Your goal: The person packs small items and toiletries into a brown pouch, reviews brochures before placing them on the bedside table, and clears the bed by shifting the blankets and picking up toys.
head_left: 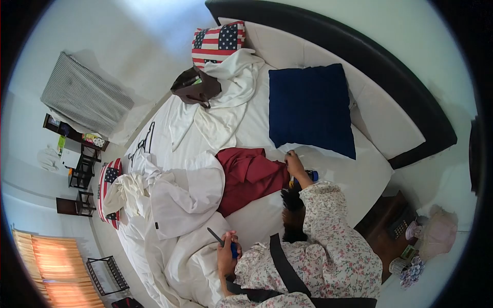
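Note:
My left hand [227,255] is closed around the blue handle of what looks like a pair of scissors [215,236], the dark blade pointing up and left. Ahead of me on the bed lies a crumpled maroon cloth [251,177]. My right hand [296,166] is at its right edge, with fingers closed on the fabric. Beside that wrist is a small blue and yellow object [311,176], partly hidden by my arm. A white garment [187,197] with a small dark label adjoins the maroon cloth on the left.
A navy pillow [310,110] lies near the headboard [354,46]. Farther off are a brown bag [197,88], flag-patterned pillows [218,41] and black hangers [144,141]. To the right, a dark bedside table [382,226] holds a telephone and a lamp.

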A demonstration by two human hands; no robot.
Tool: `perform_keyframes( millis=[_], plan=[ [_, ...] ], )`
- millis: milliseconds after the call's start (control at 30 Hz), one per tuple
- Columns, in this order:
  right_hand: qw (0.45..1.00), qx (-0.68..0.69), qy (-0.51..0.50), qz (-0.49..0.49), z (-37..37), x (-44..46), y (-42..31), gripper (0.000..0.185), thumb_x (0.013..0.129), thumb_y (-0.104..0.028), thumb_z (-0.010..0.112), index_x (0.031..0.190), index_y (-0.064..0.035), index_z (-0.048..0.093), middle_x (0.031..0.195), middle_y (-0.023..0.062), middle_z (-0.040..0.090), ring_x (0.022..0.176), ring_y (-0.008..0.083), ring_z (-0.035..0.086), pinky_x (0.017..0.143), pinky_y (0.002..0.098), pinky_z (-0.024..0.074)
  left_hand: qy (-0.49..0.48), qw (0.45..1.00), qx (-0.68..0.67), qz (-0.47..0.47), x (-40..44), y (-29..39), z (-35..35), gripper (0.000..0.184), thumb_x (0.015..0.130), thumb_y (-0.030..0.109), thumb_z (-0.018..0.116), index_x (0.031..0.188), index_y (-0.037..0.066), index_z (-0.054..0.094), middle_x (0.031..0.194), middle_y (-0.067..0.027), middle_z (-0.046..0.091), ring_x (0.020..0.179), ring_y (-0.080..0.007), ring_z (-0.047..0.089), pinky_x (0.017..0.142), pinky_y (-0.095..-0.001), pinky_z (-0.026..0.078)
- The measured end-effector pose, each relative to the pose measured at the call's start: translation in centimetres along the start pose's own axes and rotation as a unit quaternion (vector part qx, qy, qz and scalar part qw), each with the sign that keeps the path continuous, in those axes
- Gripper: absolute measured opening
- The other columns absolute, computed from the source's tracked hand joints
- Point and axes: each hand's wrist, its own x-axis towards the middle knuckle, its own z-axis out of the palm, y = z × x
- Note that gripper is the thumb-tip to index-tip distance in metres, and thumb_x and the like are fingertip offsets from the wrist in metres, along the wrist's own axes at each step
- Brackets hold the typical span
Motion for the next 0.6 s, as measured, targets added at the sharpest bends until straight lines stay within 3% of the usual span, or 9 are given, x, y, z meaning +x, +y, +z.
perform_keyframes(
  millis=[133,200,233,267,300,333,400,467,600],
  plan=[
    [0.964,0.239,0.071,0.091,-3.4,-0.8,-3.9,0.017,0.081,-0.006,0.063,0.097,-0.0038,0.059,0.104,0.0181,0.064,0.099,0.0326,0.062,0.083,0.0356,0.0481,0.005,1.0,0.01,0.0,-0.1,0.0,-0.2,0.032,0.101,0.036,0.047,0.11,0.006,0.054,0.078,0.0008,0.05,0.051,-0.0086,0.047,0.039,-0.0226,0.034],
    [0.956,0.268,0.102,0.062,-7.2,-3.1,-10.1,0.018,0.084,-0.009,0.064,0.099,-0.0027,0.056,0.088,0.0163,0.065,0.08,0.0311,0.066,0.075,0.0368,0.0508,0.005,1.0,0.015,-0.001,-0.2,0.0,0.0,0.035,0.101,0.04,0.046,0.111,0.007,0.054,0.079,0.0007,0.05,0.054,-0.0085,0.046,0.041,-0.0219,0.033],
    [0.943,0.321,0.086,0.017,-7.7,-4.6,-12.3,0.02,0.086,-0.011,0.064,0.103,-0.0047,0.057,0.087,0.0127,0.065,0.08,0.0242,0.064,0.075,0.0353,0.0504,0.007,1.0,0.018,-0.001,-0.2,0.1,0.3,0.037,0.101,0.042,0.045,0.112,0.007,0.053,0.079,0.0008,0.05,0.053,-0.0085,0.046,0.041,-0.022,0.033],
    [0.934,0.343,0.062,-0.073,-9.0,-6.0,-15.1,0.025,0.089,-0.017,0.064,0.11,-0.0061,0.056,0.092,0.0106,0.064,0.08,0.0193,0.063,0.074,0.0336,0.0503,0.008,1.0,0.021,-0.001,-0.1,0.3,0.7,0.039,0.1,0.043,0.045,0.113,0.007,0.053,0.079,0.0008,0.05,0.052,-0.0085,0.045,0.041,-0.022,0.033],
    [0.915,0.393,-0.02,-0.093,-9.7,-8.0,-17.4,0.031,0.091,-0.02,0.063,0.117,-0.0062,0.054,0.103,0.011,0.063,0.087,0.0184,0.063,0.077,0.0332,0.0501,0.008,1.0,0.024,-0.001,0.1,0.5,1.1,0.041,0.1,0.045,0.044,0.114,0.007,0.053,0.079,0.0008,0.05,0.052,-0.0085,0.045,0.04,-0.0221,0.034],
    [0.897,0.417,-0.118,-0.088,-12.1,-9.8,-20.8,0.036,0.094,-0.023,0.06,0.124,-0.005,0.051,0.11,0.0126,0.061,0.099,0.0203,0.06,0.087,0.0345,0.0474,-0.007,1.0,0.021,0.006,0.4,0.6,1.4,0.042,0.1,0.046,0.043,0.112,0.007,0.052,0.079,0.0008,0.05,0.051,-0.0086,0.045,0.04,-0.0221,0.033],
    [0.865,0.436,-0.152,-0.197,-10.7,-12.9,-24.2,0.043,0.097,-0.025,0.055,0.133,-0.0039,0.045,0.113,0.0134,0.06,0.108,0.0214,0.057,0.095,0.0354,0.043,-0.037,0.999,0.013,0.019,1.0,0.7,1.9,0.043,0.1,0.048,0.042,0.108,0.007,0.052,0.079,0.0008,0.05,0.049,-0.0087,0.045,0.039,-0.0222,0.033],
    [0.837,0.398,-0.256,-0.277,-8.3,-15.8,-25.7,0.054,0.099,-0.03,0.051,0.143,-0.0027,0.034,0.119,0.0152,0.056,0.112,0.0242,0.054,0.1,0.036,0.0396,-0.011,0.999,0.028,-0.016,1.4,0.9,2.2,0.042,0.1,0.048,0.042,0.101,0.007,0.051,0.078,-0.0001,0.052,0.049,-0.0089,0.047,0.038,-0.0234,0.034],
    [0.816,0.392,-0.282,-0.318,-7.8,-17.1,-26.8,0.062,0.099,-0.035,0.051,0.146,-0.0024,0.028,0.129,0.018,0.052,0.12,0.0273,0.052,0.104,0.0366,0.0372,0.005,0.999,0.035,0.01,0.9,0.6,1.4,0.039,0.1,0.046,0.043,0.095,0.008,0.047,0.078,-0.0016,0.052,0.048,-0.0103,0.048,0.037,-0.0246,0.034]
  ],
)
